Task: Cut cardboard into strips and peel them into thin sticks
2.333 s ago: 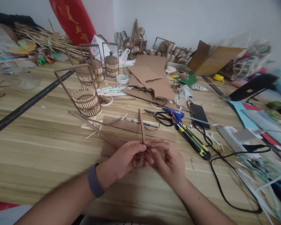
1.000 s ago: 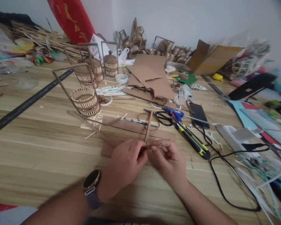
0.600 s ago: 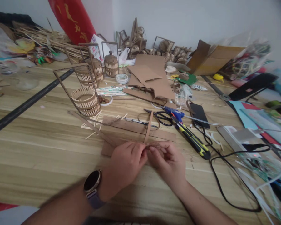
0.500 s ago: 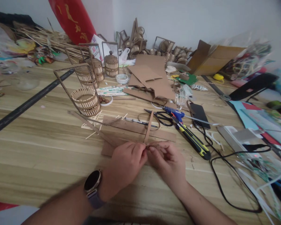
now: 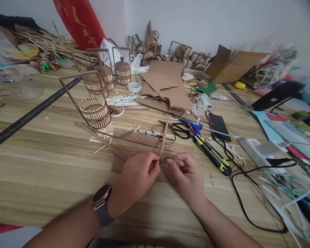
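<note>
My left hand (image 5: 139,177), with a watch on its wrist, pinches one end of a short strip of brown cardboard (image 5: 163,160). The other end is between the thumb and fingers of my right hand (image 5: 188,177). A narrow cardboard strip (image 5: 163,137) extends away from the fingertips; whether it joins the held piece I cannot tell. Another long thin strip (image 5: 113,148) runs to the left hand's knuckles. Under and beyond the hands lie flat cardboard pieces (image 5: 142,140). A small slatted basket with a tall handle (image 5: 94,112) stands to the left, near scattered short sticks (image 5: 102,139).
A yellow-black utility knife (image 5: 213,156), black scissors (image 5: 179,130), a blue glue gun (image 5: 192,124) and a pen (image 5: 155,134) lie ahead. To the right are a phone (image 5: 219,127), a power strip (image 5: 258,151) and a black cable (image 5: 244,206). Cardboard sheets (image 5: 165,74) lie farther back.
My left fingertips have shifted slightly up and left, opening a small gap between the hands, so more of the cardboard strip between them shows. The right hand stays nearly in place.
</note>
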Demonstrator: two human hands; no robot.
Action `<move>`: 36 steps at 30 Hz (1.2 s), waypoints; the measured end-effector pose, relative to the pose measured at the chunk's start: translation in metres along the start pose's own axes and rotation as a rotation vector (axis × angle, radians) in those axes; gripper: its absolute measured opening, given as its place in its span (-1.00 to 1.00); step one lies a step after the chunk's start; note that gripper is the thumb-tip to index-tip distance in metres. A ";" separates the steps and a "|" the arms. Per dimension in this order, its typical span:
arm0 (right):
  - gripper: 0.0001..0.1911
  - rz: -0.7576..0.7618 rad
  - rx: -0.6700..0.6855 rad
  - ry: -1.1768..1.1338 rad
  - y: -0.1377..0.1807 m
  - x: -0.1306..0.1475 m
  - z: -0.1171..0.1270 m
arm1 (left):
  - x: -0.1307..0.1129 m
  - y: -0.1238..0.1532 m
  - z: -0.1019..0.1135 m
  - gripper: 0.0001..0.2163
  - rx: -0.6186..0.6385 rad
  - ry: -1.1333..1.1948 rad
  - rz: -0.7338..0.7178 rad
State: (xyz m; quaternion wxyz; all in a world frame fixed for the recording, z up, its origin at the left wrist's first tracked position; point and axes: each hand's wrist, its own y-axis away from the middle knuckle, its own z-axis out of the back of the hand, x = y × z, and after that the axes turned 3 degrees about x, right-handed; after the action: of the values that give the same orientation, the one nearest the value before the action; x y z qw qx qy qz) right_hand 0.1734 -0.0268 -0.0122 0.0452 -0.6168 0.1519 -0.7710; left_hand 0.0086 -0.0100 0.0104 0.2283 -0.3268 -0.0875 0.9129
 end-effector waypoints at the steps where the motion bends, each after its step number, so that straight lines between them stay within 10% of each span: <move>1: -0.91 -0.012 -0.005 -0.011 -0.001 0.001 0.000 | 0.000 0.000 0.000 -0.91 -0.023 0.005 -0.013; 10: -0.89 -0.055 -0.013 -0.045 -0.001 0.000 0.001 | 0.001 0.004 -0.006 -0.83 -0.165 -0.165 -0.254; 36: -0.93 -0.021 0.029 0.012 0.008 0.000 -0.007 | -0.006 0.001 0.001 -0.85 -0.155 -0.366 -0.242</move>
State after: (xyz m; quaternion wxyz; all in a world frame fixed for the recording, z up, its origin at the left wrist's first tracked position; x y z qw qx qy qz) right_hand 0.1661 -0.0328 -0.0156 0.0452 -0.6131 0.1348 -0.7771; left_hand 0.0114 -0.0133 0.0142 0.2904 -0.1597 -0.2360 0.9135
